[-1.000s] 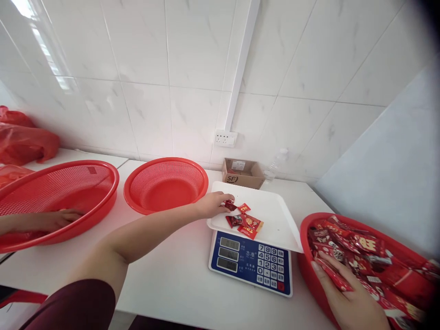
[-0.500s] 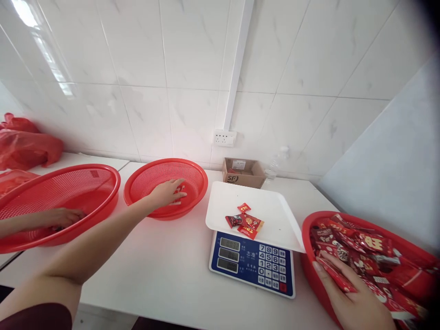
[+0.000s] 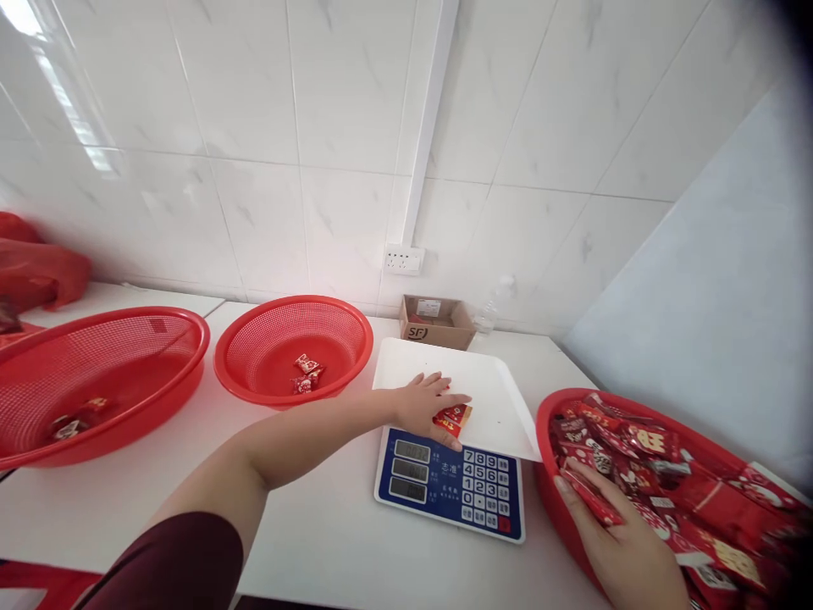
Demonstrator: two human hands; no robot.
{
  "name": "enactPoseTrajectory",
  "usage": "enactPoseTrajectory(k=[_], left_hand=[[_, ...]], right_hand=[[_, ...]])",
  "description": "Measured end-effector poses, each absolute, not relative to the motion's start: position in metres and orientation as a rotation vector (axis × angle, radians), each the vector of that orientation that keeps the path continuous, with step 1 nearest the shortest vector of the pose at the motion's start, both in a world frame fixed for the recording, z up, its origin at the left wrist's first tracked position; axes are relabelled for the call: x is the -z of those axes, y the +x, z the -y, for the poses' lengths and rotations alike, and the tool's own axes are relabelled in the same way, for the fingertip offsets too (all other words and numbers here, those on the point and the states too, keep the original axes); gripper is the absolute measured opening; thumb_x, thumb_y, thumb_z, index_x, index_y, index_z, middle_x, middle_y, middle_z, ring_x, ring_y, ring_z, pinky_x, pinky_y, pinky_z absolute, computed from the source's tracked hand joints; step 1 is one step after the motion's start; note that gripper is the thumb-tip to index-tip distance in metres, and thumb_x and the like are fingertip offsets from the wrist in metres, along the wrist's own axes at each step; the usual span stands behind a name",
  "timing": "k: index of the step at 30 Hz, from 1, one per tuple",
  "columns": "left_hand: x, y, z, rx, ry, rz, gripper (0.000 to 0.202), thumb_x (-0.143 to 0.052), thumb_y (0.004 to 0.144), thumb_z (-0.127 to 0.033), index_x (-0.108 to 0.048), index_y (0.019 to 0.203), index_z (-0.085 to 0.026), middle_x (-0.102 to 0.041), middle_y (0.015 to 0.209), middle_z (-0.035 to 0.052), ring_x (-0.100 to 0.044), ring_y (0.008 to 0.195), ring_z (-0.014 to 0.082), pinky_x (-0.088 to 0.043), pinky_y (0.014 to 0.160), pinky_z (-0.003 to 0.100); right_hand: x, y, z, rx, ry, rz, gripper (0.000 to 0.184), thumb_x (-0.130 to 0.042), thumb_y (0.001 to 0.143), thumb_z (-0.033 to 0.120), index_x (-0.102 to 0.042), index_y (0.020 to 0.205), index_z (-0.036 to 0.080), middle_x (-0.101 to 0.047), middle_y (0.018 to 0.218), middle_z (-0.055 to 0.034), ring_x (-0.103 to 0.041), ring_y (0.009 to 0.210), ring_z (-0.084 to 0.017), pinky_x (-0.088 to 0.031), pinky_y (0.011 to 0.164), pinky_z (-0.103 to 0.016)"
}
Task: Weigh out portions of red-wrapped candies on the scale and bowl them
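My left hand (image 3: 427, 409) lies with fingers spread over small red snack packets (image 3: 453, 418) on the white pan (image 3: 492, 385) of a digital scale (image 3: 450, 487). It partly covers them, so how firmly it touches them is hidden. Between the thumb and fingers of my right hand (image 3: 628, 542) is a red snack packet (image 3: 592, 496), held at the left side of a red basket (image 3: 547, 474) heaped with similar packets. In the middle red basket (image 3: 232, 377), a few small packets (image 3: 306, 374) rest on the bottom.
Another red basket (image 3: 198, 360) at the left holds a few packets (image 3: 71, 425). Behind the scale are a cardboard box (image 3: 438, 336) and a clear plastic bottle (image 3: 494, 307), near the tiled wall. Red plastic bags (image 3: 44, 269) lie at the far left.
My left hand has moved right, from inside the middle basket to the packets on the scale. Another person's hand has left the left basket. My right hand still holds its packet.
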State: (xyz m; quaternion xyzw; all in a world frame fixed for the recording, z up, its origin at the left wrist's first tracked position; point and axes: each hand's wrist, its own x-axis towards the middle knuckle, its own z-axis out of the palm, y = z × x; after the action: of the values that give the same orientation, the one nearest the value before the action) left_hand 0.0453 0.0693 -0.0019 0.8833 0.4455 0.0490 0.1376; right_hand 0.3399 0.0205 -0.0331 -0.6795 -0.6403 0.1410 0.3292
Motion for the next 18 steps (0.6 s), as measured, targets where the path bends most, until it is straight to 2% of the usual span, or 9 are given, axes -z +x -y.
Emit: enactPoseTrajectory(k=[3,6,12,18], left_hand=[[0.006,0.055,-0.080,-0.133,2.690,-1.317,0.068,-0.041,0.083,-0.069,-0.046,0.134,-0.024,-0.046,0.139,0.0128,-0.036,0.132,0.0313,-0.029,0.106,0.046],[0.007,0.060,-0.085,-0.164,2.723,-1.411,0.055,-0.040,0.089,-0.060,-0.057,0.119,-0.017,-0.057,0.121,0.0144,-0.050,0.115,0.0294,-0.038,0.097,0.042],[0.004,0.066,-0.086,-0.148,2.688,-1.501,0.033,-0.046,0.092,-0.044,-0.061,0.105,-0.018,-0.062,0.102,0.0102,-0.060,0.095,0.0251,-0.047,0.076,0.034],[-0.005,0.049,-0.085,-0.298,2.555,-1.630,0.024,-0.052,0.089,-0.041,-0.063,0.094,-0.020,-0.063,0.092,0.0050,-0.063,0.085,0.0194,-0.046,0.071,0.027]], right_hand=[[0.031,0.338,-0.019,-0.363,-1.788,1.672,0.062,-0.048,0.069,0.072,-0.068,0.106,0.026,-0.066,0.115,-0.0085,-0.066,0.093,-0.033,-0.054,0.071,-0.043],[0.029,0.336,-0.018,-0.384,-1.823,1.662,0.064,-0.047,0.069,0.073,-0.067,0.108,0.027,-0.066,0.114,-0.0083,-0.068,0.083,-0.032,-0.055,0.069,-0.043],[0.030,0.335,-0.017,-0.350,-1.818,1.668,0.060,-0.048,0.072,0.071,-0.067,0.108,0.027,-0.070,0.103,-0.0093,-0.068,0.082,-0.032,-0.054,0.067,-0.041],[0.027,0.335,-0.015,-0.383,-1.850,1.667,0.062,-0.045,0.072,0.072,-0.066,0.111,0.028,-0.069,0.106,-0.0088,-0.068,0.078,-0.031,-0.054,0.062,-0.042]])
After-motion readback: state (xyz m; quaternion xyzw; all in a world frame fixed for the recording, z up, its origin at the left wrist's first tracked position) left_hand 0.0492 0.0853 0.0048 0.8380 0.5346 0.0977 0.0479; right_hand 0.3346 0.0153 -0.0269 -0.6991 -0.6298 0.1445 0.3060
